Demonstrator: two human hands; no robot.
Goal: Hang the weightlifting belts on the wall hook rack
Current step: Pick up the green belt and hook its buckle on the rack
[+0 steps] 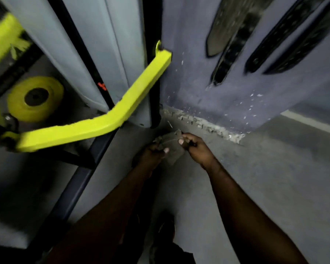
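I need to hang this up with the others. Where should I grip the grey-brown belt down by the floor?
Probably its two opposite edges, from above: the wide, flat grey-brown belt is held low by the base of the purple-grey wall, and the left hand and right hand pinch it there, thumbs on top.

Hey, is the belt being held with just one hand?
No, the left hand and the right hand both grip the belt low by the wall.

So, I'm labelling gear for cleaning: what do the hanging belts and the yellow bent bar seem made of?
Hanging belts: probably dark leather, matte, rows of punched holes; blur leaves it open. Yellow bent bar: likely painted metal, square-edged, smooth even colour.
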